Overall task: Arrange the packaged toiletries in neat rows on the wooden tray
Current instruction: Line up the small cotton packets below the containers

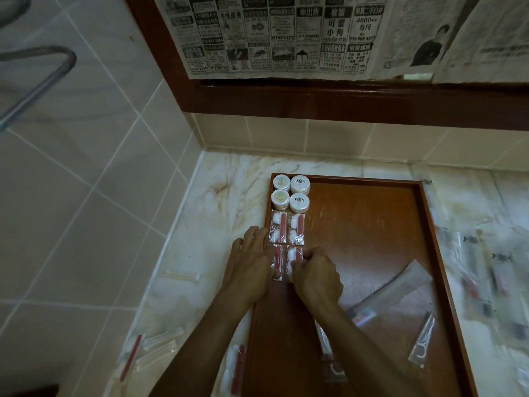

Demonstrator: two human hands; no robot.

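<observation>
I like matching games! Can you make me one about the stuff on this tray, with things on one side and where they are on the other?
Things:
1. round white tubs
2. left hand
3. floss pick packet
4. newspaper

Places:
A. on the wall above the counter
B. far left corner of the wooden tray
C. near right part of the tray
D. on the tray's left edge, fingers flat

Pairs: 1-B, 2-D, 3-C, 4-A

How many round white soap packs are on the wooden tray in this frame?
4, in a two-by-two block at the wooden tray's far left corner: far left, far right, near left, near right. None appear hidden.
</observation>
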